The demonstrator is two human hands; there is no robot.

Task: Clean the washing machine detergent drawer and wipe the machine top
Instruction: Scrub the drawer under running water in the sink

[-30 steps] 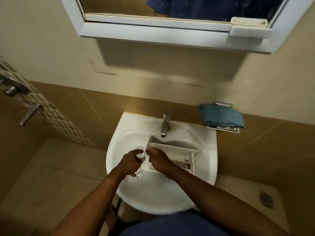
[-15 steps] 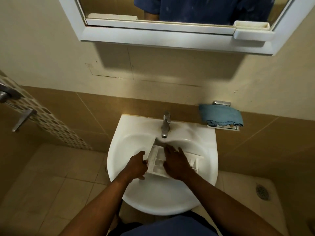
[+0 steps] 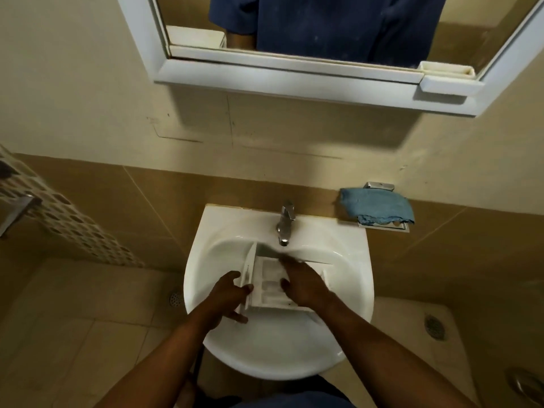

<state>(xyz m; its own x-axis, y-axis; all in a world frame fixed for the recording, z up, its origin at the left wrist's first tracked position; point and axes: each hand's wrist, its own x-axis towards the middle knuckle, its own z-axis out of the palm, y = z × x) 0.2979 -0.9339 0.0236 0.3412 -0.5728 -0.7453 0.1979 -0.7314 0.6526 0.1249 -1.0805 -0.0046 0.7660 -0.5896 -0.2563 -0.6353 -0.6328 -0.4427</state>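
As our left hand (image 3: 228, 295) grip pinches the detergent drawer (image 3: 269, 285) in the sink (image 3: 353, 254), our right hand (image 3: 304, 285) lies spread on it.

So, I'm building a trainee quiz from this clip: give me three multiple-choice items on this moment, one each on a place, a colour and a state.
1. Where is the drawer? A on the floor; B in the sink; C on the mirror shelf.
2. What colour is the cloth? A blue; B red; C white.
3. What is the left hand doing? A holding the cloth; B hanging idle; C gripping the drawer's front end.
Answers: 1 B, it lies in the bowl below the tap; 2 A, blue folds drape the holder; 3 C, thumb and fingers clasp that end, the right hand lying flat on the drawer.
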